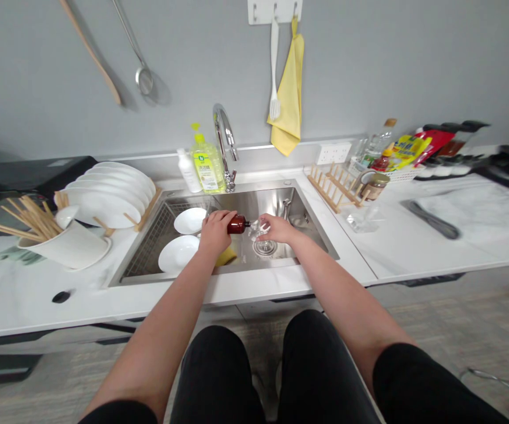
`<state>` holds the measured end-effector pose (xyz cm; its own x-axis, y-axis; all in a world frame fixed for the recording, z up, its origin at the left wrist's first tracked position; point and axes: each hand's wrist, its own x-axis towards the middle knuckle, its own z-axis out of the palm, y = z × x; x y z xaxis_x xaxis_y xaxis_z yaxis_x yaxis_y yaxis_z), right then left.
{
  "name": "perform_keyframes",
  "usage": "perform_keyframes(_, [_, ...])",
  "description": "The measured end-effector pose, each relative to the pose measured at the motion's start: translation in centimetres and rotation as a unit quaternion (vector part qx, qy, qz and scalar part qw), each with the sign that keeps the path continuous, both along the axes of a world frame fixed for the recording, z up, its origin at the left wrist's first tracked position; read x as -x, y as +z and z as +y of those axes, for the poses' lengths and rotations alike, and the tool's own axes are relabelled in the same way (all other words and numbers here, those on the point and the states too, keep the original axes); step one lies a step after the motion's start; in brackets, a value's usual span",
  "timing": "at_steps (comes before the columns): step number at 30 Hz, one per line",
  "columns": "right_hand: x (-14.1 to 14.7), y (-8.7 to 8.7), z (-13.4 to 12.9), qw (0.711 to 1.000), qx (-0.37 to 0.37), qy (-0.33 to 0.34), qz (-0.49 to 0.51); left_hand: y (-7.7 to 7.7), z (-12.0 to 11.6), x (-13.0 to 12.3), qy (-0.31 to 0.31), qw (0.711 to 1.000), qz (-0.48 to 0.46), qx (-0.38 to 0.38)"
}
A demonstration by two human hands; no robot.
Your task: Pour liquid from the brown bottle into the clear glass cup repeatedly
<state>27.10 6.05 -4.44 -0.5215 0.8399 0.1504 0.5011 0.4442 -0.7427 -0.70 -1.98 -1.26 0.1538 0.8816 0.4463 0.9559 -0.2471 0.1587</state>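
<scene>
Over the steel sink, my left hand is wrapped round a brown bottle tipped onto its side, its dark neck pointing right. My right hand is closed on a small clear glass, held close to the bottle's neck above the drain. Whether anything flows from the bottle is too small to tell. Two white bowls, an upper bowl and a lower bowl, sit in the left part of the sink. A yellow cloth lies partly under my left wrist.
Behind the sink stand a faucet, a green dish soap bottle and a white bottle. White plates fill a rack at left, near a chopstick holder. A wooden rack, jar and gray utensil are at right.
</scene>
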Motion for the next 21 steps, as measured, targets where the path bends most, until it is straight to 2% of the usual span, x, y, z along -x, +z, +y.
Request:
perform_keyframes(13, [0.01,-0.64,0.36,1.000,-0.005,0.002,-0.005,0.65,-0.38,-0.44,-0.006,1.000,-0.003,0.005])
perform_keyframes(21, [0.11,-0.13,0.25,1.000,0.000,-0.002,-0.015,0.70,-0.47,-0.61,-0.008,1.000,0.007,-0.004])
